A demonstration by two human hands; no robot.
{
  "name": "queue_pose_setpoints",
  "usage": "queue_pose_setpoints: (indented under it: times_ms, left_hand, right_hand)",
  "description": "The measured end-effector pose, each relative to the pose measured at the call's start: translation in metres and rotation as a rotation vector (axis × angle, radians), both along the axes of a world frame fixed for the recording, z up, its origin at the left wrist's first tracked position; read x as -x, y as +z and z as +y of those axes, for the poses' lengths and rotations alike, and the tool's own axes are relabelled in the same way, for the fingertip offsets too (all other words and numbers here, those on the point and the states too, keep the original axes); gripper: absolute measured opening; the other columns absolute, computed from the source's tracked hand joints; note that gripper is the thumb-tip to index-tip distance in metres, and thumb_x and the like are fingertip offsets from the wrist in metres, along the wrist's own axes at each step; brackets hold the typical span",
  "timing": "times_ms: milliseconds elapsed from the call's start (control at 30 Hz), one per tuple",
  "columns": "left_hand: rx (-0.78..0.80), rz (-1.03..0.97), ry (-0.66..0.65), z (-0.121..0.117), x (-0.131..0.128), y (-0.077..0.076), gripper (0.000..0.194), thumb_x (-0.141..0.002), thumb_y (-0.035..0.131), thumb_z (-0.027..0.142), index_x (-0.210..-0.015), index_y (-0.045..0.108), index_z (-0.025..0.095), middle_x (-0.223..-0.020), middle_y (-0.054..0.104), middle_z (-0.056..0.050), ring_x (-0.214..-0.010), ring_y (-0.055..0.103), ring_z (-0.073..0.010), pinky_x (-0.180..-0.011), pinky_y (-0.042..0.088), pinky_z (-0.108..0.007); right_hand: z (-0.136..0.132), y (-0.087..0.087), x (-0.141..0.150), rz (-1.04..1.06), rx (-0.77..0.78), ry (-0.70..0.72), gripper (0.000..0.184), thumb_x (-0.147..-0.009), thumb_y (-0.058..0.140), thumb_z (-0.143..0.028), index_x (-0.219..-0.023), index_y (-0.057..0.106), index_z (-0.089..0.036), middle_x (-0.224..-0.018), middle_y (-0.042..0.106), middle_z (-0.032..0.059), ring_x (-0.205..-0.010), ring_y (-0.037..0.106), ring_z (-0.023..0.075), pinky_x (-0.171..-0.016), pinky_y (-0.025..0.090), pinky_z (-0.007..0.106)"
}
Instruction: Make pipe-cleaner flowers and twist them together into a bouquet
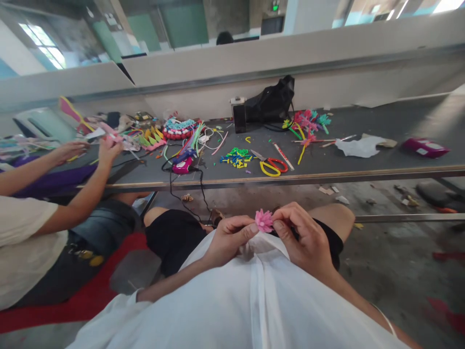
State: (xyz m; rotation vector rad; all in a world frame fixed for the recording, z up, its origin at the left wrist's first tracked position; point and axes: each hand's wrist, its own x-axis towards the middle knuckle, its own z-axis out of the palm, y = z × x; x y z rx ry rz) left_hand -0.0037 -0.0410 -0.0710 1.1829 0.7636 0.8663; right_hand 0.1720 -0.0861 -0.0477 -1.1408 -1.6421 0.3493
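Note:
Above my lap, a small pink craft flower [263, 221] with many narrow petals is held between both hands. My left hand [232, 238] pinches its left side between thumb and fingers. On the opposite side, my right hand [303, 235] is closed with thumb and forefinger at the petals' edge. On the table beyond lie scissors [273, 166] with one yellow and one red handle. Left of them is a pile of short blue, green and yellow pieces [237, 158]. More finished-looking flowers in pink, red and teal [308, 123] lie farther back.
A co-worker's hands [109, 148] hold pink material at the left. A magenta device with a black cord [182, 166] sits near the table edge. Behind stand a black bag [272, 102] and a dark upright box [239, 116]. White crumpled paper [361, 145] and a magenta box [426, 147] lie right.

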Motion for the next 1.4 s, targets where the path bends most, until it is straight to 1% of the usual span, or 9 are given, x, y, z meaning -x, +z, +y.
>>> queue_pose_setpoints:
  times_ms: [133, 300, 433, 600, 700, 833, 1067, 1267, 1400]
  left_hand:
    - [-0.019, 0.029, -0.023, 0.0005, -0.0001, -0.0009, 0.028, -0.075, 0.076, 0.042, -0.082, 0.078, 0.015, -0.077, 0.065, -0.006, -0.072, 0.054, -0.0147, -0.065, 0.042, -0.025]
    - [-0.009, 0.025, -0.031, -0.0002, -0.0001, -0.0011, 0.027, -0.076, 0.075, 0.041, -0.084, 0.079, 0.016, -0.078, 0.067, -0.006, -0.075, 0.056, -0.0163, -0.071, 0.044, -0.028]
    - [0.004, 0.017, -0.019, -0.0001, -0.0007, -0.0015, 0.029, -0.075, 0.076, 0.043, -0.083, 0.078, 0.014, -0.076, 0.066, -0.006, -0.073, 0.056, -0.0161, -0.069, 0.045, -0.027]
    - [-0.008, -0.015, 0.089, 0.0006, -0.0021, -0.0057, 0.028, -0.072, 0.078, 0.042, -0.081, 0.078, 0.016, -0.073, 0.067, -0.005, -0.063, 0.052, -0.0116, -0.058, 0.040, -0.022]
    - [-0.003, -0.016, 0.121, 0.0005, -0.0023, -0.0070, 0.030, -0.071, 0.079, 0.043, -0.084, 0.079, 0.016, -0.077, 0.069, -0.006, -0.068, 0.056, -0.0143, -0.061, 0.043, -0.024]
    - [-0.046, -0.007, 0.103, 0.0002, -0.0020, -0.0062, 0.027, -0.073, 0.078, 0.040, -0.085, 0.079, 0.017, -0.082, 0.071, -0.008, -0.078, 0.059, -0.0173, -0.073, 0.046, -0.027]
    - [-0.155, 0.043, 0.112, -0.0007, -0.0007, -0.0078, 0.021, -0.075, 0.077, 0.038, -0.082, 0.080, 0.017, -0.072, 0.066, -0.004, -0.069, 0.055, -0.0132, -0.065, 0.041, -0.024]
    - [-0.206, 0.082, 0.059, -0.0005, 0.0003, -0.0077, 0.021, -0.078, 0.075, 0.037, -0.085, 0.080, 0.018, -0.067, 0.059, -0.002, -0.065, 0.050, -0.0120, -0.061, 0.037, -0.024]
    - [-0.222, 0.073, 0.058, 0.0006, -0.0011, -0.0072, 0.020, -0.078, 0.075, 0.036, -0.086, 0.080, 0.018, -0.067, 0.058, -0.002, -0.065, 0.050, -0.0117, -0.061, 0.037, -0.024]
  right_hand:
    - [0.0000, -0.0019, -0.0030, -0.041, 0.000, 0.018, 0.013, -0.093, 0.048, -0.015, -0.083, 0.055, -0.020, -0.077, 0.054, 0.0020, -0.071, 0.051, 0.0157, -0.063, 0.041, 0.028]
    - [-0.0004, -0.0024, -0.0041, -0.048, 0.019, 0.017, 0.014, -0.092, 0.048, -0.017, -0.082, 0.056, -0.020, -0.075, 0.054, 0.0017, -0.069, 0.051, 0.0158, -0.061, 0.041, 0.029]
    - [-0.0005, -0.0038, -0.0025, -0.006, 0.026, 0.013, 0.013, -0.093, 0.049, -0.017, -0.084, 0.058, -0.021, -0.077, 0.057, 0.0024, -0.071, 0.053, 0.0163, -0.063, 0.042, 0.029]
    - [-0.0045, -0.0045, -0.0031, 0.093, 0.038, -0.063, 0.012, -0.095, 0.051, -0.019, -0.096, 0.062, -0.022, -0.087, 0.060, 0.0037, -0.076, 0.057, 0.0158, -0.065, 0.046, 0.029]
    - [-0.0067, -0.0030, -0.0032, 0.104, 0.047, -0.091, 0.010, -0.093, 0.054, -0.020, -0.096, 0.064, -0.022, -0.089, 0.061, 0.0044, -0.076, 0.058, 0.0160, -0.064, 0.047, 0.029]
    - [-0.0053, -0.0021, -0.0005, 0.077, 0.067, -0.049, 0.011, -0.092, 0.056, -0.022, -0.095, 0.066, -0.022, -0.086, 0.062, 0.0045, -0.074, 0.058, 0.0159, -0.063, 0.048, 0.029]
    - [0.0007, -0.0016, -0.0004, 0.008, 0.031, 0.006, 0.011, -0.091, 0.055, -0.017, -0.085, 0.063, -0.020, -0.078, 0.059, 0.0026, -0.066, 0.053, 0.0141, -0.059, 0.043, 0.028]
    - [0.0006, -0.0015, 0.0001, -0.018, -0.002, 0.027, 0.012, -0.091, 0.051, -0.013, -0.083, 0.056, -0.020, -0.077, 0.055, 0.0016, -0.068, 0.051, 0.0139, -0.059, 0.041, 0.027]
    - [-0.0002, -0.0027, -0.0008, -0.032, 0.022, 0.055, 0.014, -0.092, 0.050, -0.013, -0.081, 0.054, -0.019, -0.076, 0.053, 0.0013, -0.068, 0.049, 0.0138, -0.061, 0.040, 0.028]
